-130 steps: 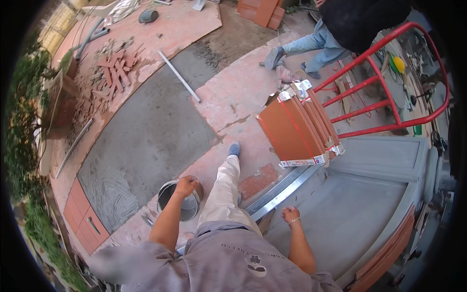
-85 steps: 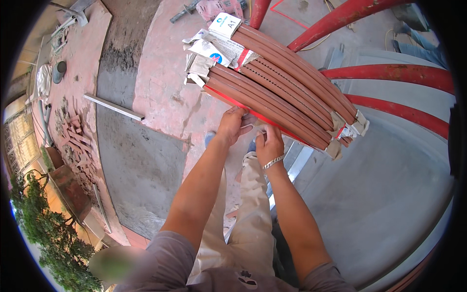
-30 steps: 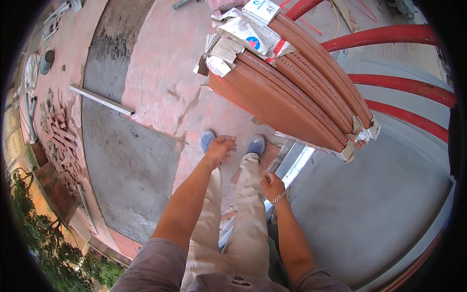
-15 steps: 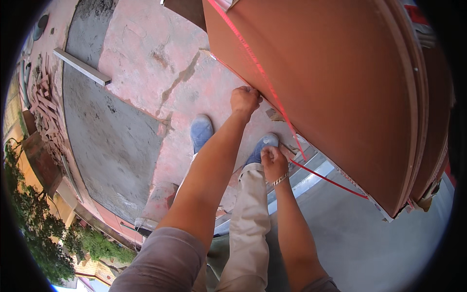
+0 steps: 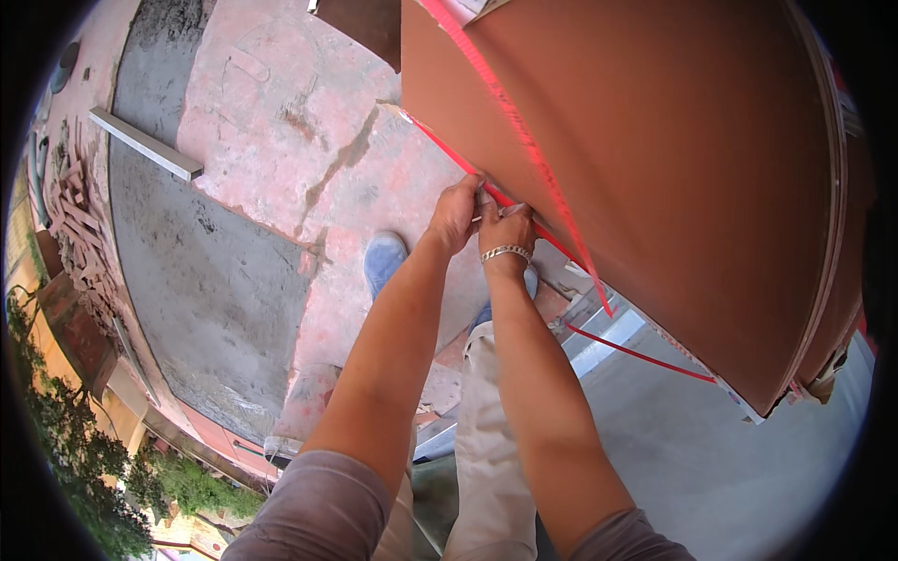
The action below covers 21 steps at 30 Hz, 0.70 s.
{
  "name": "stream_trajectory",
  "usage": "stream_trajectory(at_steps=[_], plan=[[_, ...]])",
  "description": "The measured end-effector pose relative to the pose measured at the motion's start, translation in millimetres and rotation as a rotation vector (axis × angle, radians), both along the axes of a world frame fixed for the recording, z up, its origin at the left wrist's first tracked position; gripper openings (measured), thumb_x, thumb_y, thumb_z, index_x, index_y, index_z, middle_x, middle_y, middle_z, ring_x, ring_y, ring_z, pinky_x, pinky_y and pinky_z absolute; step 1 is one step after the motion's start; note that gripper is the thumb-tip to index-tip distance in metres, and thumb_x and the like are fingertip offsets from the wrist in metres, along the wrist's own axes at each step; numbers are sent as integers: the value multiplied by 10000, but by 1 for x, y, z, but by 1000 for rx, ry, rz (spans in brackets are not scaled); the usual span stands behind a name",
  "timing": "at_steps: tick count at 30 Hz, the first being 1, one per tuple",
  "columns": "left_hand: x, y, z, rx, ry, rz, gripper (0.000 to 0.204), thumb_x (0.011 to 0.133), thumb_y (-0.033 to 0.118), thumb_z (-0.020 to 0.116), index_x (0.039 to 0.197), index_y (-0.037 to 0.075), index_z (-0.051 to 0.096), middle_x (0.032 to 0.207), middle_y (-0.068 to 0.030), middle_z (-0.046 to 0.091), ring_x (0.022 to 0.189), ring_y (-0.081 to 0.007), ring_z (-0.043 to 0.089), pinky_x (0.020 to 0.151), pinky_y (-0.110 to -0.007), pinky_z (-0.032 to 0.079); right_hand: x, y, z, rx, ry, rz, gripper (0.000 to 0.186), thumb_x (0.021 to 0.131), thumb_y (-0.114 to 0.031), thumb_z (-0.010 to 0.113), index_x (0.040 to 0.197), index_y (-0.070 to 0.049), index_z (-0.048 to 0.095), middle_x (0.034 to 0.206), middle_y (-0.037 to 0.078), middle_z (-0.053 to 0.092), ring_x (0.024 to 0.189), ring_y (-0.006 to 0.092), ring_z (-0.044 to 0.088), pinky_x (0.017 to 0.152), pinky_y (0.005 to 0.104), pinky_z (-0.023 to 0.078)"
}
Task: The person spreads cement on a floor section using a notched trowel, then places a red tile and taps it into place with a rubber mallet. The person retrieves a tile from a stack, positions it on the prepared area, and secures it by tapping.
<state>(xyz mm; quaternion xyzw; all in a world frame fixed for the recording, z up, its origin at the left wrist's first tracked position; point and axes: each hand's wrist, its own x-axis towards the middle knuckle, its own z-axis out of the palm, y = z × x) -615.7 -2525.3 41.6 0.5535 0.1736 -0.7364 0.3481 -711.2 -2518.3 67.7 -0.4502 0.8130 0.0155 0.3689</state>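
A large terracotta tile stack (image 5: 673, 178) fills the upper right, with worn packaging at its corners. A red strap (image 5: 442, 145) runs along its near lower-left edge, where both hands meet. My left hand (image 5: 456, 213) has its fingers closed on that strap. Just right of it, my right hand (image 5: 506, 232), with a chain bracelet at the wrist, is also closed at the strap; its fingertips are partly hidden. A loose red band (image 5: 535, 164) slants across the tile face, and a thinner red band (image 5: 636, 353) stretches below the stack.
My shoes (image 5: 383, 262) stand on worn pink flooring (image 5: 253, 84). At left lie a grey mortar strip (image 5: 196, 290), a metal bar (image 5: 145, 144) and broken tiles (image 5: 79, 224). Plants (image 5: 56, 430) line the lower-left edge. A metal channel (image 5: 608, 337) and grey surface (image 5: 711, 449) sit below the stack.
Since half a second ago, my right hand has risen to join my left at the strap. My left hand has shifted slightly left and down. Earlier, I moved closer to the stack.
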Motion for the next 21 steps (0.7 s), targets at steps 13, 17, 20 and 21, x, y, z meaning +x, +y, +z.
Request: stream_trajectory(at_steps=[13,17,20,21], plan=[[9,2,-9,-27,20,-84,265,980,348,575,1007,99,660,892,-54,695,868,-196,668,832,-368,533,1,1,1,-16,198,127,460,997,-429,536,1173,-5,570,1118,233,696,1023,428,673,849,537,536],[10,4,-11,-72,-10,-92,251,989,326,577,1034,94,661,907,-62,701,854,-197,676,821,-357,550,1,-2,3,-46,197,262,384,980,-329,470,1096,-8,646,1031,295,690,969,471,667,839,555,519],[10,4,-6,-94,-31,-102,276,1016,346,565,1061,87,650,940,-68,703,867,-199,684,822,-357,559,0,-5,5,-28,200,326,366,963,-309,462,1073,-12,646,1012,298,687,949,475,664,826,557,516],[11,4,-4,-106,-14,-105,288,1027,358,555,1073,87,644,953,-70,702,885,-201,690,825,-359,560,-2,-5,6,-57,194,333,365,960,-309,459,1067,-14,645,1006,296,687,942,477,662,821,557,513]])
